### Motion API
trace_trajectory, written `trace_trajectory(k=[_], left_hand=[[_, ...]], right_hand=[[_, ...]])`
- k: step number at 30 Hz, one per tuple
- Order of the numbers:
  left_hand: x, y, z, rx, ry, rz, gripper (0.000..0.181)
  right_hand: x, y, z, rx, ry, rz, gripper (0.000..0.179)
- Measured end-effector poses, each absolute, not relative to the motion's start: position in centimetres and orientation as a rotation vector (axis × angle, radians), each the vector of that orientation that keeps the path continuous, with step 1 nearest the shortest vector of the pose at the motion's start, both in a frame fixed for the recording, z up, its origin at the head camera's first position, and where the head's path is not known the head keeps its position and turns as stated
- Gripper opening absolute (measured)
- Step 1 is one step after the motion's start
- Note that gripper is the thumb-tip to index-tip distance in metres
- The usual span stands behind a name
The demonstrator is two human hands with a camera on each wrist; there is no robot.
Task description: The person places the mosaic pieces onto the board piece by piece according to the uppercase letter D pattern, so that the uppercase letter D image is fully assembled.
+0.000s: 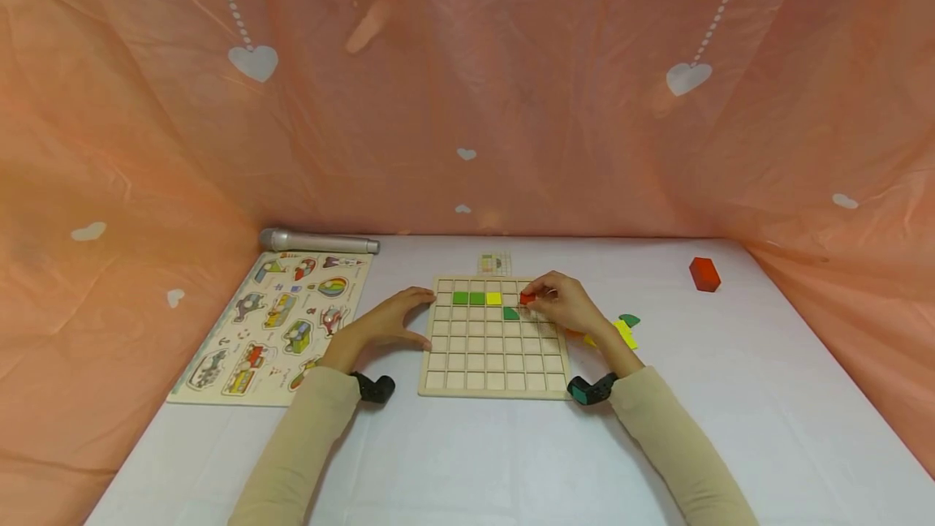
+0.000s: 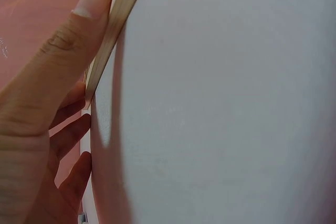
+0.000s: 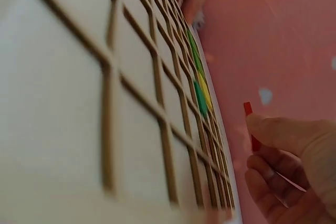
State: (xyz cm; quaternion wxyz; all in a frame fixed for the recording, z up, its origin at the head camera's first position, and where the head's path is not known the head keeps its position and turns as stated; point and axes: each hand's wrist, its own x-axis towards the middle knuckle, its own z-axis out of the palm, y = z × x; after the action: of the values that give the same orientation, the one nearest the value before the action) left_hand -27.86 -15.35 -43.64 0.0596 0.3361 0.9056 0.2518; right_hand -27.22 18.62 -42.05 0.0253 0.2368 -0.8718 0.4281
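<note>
A wooden grid board (image 1: pixel 494 360) lies on the white table. My right hand (image 1: pixel 568 304) pinches a small red tile (image 1: pixel 527 299) between thumb and fingers over the upper right of the grid; the right wrist view shows the tile (image 3: pixel 248 109) raised off the board. In the second row sit two green tiles (image 1: pixel 469 299) and a yellow tile (image 1: pixel 493 299). One row lower is a darker green piece (image 1: pixel 510 313) with a slanted side. At the board's left edge, my left hand (image 1: pixel 380 323) rests its spread thumb (image 2: pixel 94 3) and fingertips against the wooden rim.
Loose yellow pieces (image 1: pixel 625 333) and a green piece (image 1: pixel 630 320) lie beside my right forearm. A small patterned card (image 1: pixel 494 264) is behind the grid. Leftward are a picture puzzle board (image 1: pixel 273 347) and a silver microphone (image 1: pixel 321 242). A red block (image 1: pixel 704 274) stands far right.
</note>
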Motion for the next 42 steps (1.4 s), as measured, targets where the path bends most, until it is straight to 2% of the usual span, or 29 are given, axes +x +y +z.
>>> trace_trajectory(k=[14, 42], left_hand=[[-27.9, -15.4, -43.7, 1.028, 2.745, 0.763, 0.084], [-27.9, -15.4, -43.7, 1.023, 2.729, 0.781, 0.085]], right_hand=[[-26.8, 17.2, -43.6, 0.905, -2.785, 1.433, 0.019], [-26.5, 17.3, -43.7, 0.985, -2.814, 1.369, 0.012]])
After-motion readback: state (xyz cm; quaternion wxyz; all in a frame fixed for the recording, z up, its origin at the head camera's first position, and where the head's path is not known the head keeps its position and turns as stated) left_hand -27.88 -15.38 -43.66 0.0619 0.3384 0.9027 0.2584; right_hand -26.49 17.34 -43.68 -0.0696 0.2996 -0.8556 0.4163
